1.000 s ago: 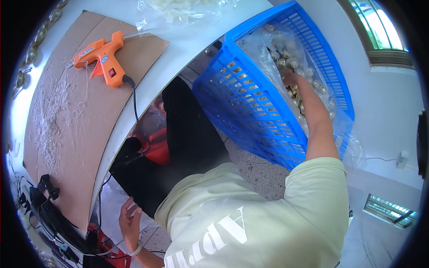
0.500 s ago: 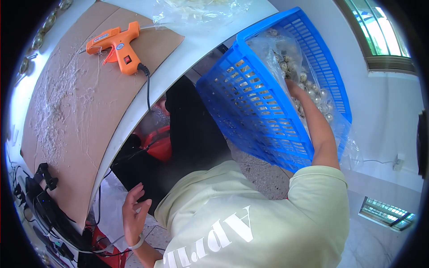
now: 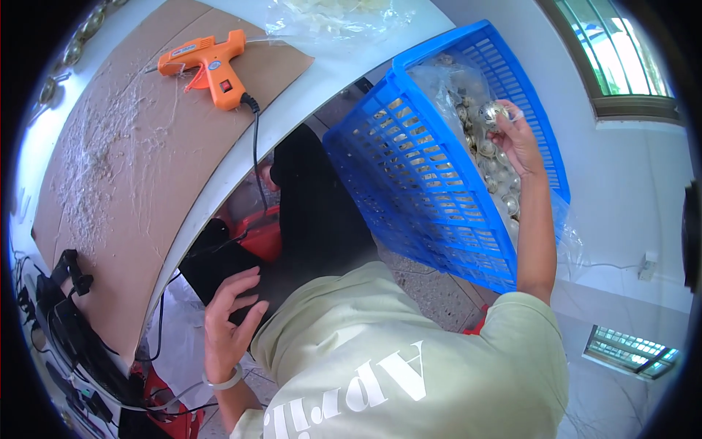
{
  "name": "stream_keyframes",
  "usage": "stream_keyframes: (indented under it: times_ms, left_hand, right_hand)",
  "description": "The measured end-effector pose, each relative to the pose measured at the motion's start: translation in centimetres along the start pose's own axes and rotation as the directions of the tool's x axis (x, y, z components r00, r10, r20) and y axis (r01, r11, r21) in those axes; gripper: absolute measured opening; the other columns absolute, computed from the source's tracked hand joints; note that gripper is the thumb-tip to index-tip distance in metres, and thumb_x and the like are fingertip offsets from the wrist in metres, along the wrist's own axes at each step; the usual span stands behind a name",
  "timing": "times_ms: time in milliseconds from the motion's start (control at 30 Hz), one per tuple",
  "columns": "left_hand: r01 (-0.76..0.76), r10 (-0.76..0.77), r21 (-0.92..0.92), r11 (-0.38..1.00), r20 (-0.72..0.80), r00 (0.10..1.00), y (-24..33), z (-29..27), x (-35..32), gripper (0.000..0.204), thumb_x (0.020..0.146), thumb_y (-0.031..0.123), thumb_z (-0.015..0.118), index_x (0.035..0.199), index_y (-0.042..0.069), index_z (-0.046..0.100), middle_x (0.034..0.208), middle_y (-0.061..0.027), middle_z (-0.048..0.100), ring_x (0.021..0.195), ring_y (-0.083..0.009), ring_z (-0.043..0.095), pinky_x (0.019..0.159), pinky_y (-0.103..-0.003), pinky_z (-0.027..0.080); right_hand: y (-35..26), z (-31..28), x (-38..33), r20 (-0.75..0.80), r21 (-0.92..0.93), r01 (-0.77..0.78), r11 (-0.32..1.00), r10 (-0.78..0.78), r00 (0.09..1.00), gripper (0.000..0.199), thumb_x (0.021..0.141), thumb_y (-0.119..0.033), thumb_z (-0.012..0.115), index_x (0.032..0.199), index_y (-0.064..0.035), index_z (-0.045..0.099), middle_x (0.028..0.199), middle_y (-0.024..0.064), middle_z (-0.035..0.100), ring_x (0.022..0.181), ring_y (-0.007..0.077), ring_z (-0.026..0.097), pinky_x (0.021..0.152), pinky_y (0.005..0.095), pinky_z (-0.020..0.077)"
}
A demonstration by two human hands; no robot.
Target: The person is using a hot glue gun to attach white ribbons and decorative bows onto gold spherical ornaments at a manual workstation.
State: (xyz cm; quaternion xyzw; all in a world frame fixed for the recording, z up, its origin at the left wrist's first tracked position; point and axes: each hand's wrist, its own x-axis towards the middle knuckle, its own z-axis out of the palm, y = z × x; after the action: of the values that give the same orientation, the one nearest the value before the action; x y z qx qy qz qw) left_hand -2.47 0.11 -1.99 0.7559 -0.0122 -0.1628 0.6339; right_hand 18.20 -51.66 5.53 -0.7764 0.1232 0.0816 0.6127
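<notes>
a person leans over a blue basket (image 3: 431, 183) lined with a clear bag of shiny round pieces. the right hand (image 3: 515, 139) pinches one silvery piece (image 3: 491, 112), lifted above the heap; many remain. the left hand (image 3: 228, 322) rests open, empty, near the knee.

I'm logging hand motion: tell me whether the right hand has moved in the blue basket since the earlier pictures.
Yes. The right hand has risen toward the far rim of the blue basket, lifting a shiny silver ball off the pile.
</notes>
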Motion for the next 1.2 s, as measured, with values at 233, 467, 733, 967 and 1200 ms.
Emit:
stream_keyframes:
  times_ms: [233, 467, 733, 967, 1200]
  left_hand:
    - [-0.236, 0.181, -0.605, 0.76, -0.152, 0.972, 5.0, 3.7, 4.7, 0.056, 0.087, -0.006, 0.059, 0.139, -0.003, 0.037, 0.139, -0.0176, 0.044, 0.11, -0.0219, 0.059, 0.079, -0.028, 0.055]
    - [-0.346, 0.184, -0.63, 0.695, -0.308, 0.933, 3.8, 2.0, 5.0, 0.056, 0.096, 0.01, 0.056, 0.143, 0.001, 0.029, 0.133, -0.013, 0.048, 0.108, -0.0164, 0.057, 0.072, -0.026, 0.055]
    - [-0.421, 0.15, -0.571, 0.705, -0.459, 0.876, 3.1, 1.0, 3.0, 0.05, 0.094, 0.012, 0.059, 0.136, 0.002, 0.035, 0.121, -0.0099, 0.053, 0.104, -0.0144, 0.058, 0.067, -0.023, 0.057]
    - [-0.383, 0.078, -0.705, 0.597, -0.424, 0.902, 3.2, 1.1, 2.7, 0.05, 0.091, 0.007, 0.062, 0.133, 0.003, 0.035, 0.123, -0.0119, 0.052, 0.104, -0.0157, 0.057, 0.068, -0.025, 0.058]
    - [-0.435, 0.148, -0.68, 0.59, -0.439, 0.886, 2.9, 1.8, 2.6, 0.052, 0.089, 0.002, 0.062, 0.133, 0.003, 0.034, 0.125, -0.0136, 0.05, 0.108, -0.0167, 0.056, 0.073, -0.027, 0.059]
  right_hand:
    - [-5.4, 20.3, -8.1, 0.496, 0.051, 0.312, 0.949, -0.295, 0.817, 0.068, 0.066, -0.016, 0.084, 0.124, -0.0043, 0.049, 0.117, 0.0068, 0.054, 0.111, 0.0173, 0.054, 0.093, 0.03, 0.0444]
    - [-4.8, 31.1, -9.7, 0.746, -0.053, 0.691, 0.721, -0.431, 0.507, 0.069, 0.064, -0.014, 0.087, 0.122, -0.0052, 0.051, 0.122, 0.0094, 0.049, 0.111, 0.0191, 0.05, 0.095, 0.0324, 0.0407]
    - [-5.5, 33.9, -8.5, 0.712, -0.056, 0.713, 0.699, -0.472, 0.519, 0.042, 0.083, -0.024, 0.073, 0.114, -0.0045, 0.053, 0.105, 0.0086, 0.056, 0.102, 0.0197, 0.051, 0.089, 0.0319, 0.0407]
    - [-5.0, 34.9, -7.3, 0.707, 0.504, -0.097, 0.858, -0.346, 0.616, 0.016, 0.09, -0.013, 0.064, 0.098, -0.0024, 0.055, 0.086, 0.0053, 0.059, 0.087, 0.0179, 0.055, 0.08, 0.0285, 0.0441]
    - [-4.4, 33.1, -5.5, 0.768, 0.549, -0.065, 0.833, -0.473, 0.432, 0.014, 0.088, -0.002, 0.06, 0.102, -0.001, 0.057, 0.087, 0.005, 0.058, 0.087, 0.0132, 0.055, 0.079, 0.0244, 0.0435]
